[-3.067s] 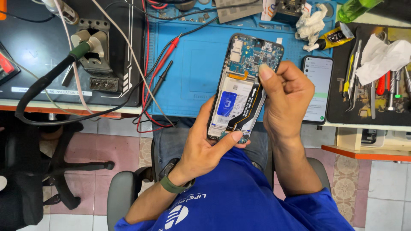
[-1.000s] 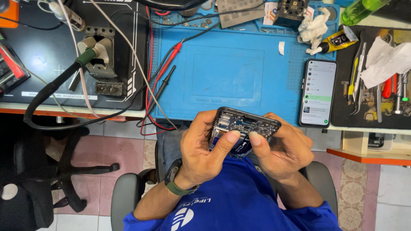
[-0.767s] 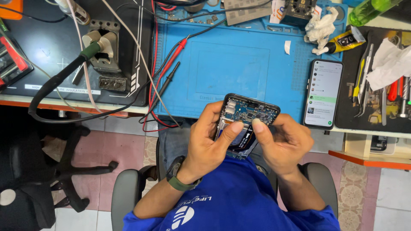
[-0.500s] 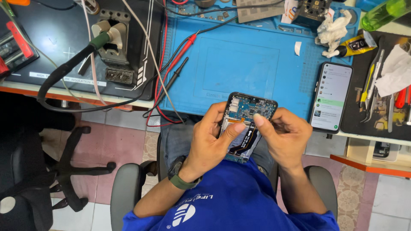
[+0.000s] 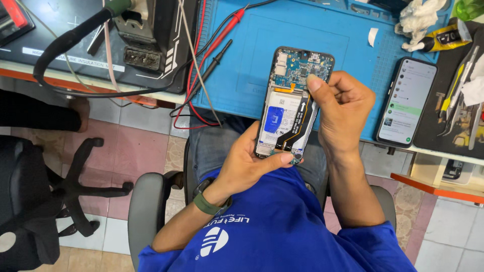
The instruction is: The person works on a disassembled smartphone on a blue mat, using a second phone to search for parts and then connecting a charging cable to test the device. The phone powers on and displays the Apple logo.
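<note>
Both hands — left hand (image 5: 247, 163), right hand (image 5: 343, 108) — clamp the opened phone (image 5: 292, 100) past the mat's edge (image 5: 237, 108).

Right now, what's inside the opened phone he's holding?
Inside the opened phone: blue circuit board on top, white battery, black-and-orange flex cable. Right hand covers the right edge; left hand hides the bottom end.

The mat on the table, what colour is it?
The mat is bright blue, seen in the head view.
</note>
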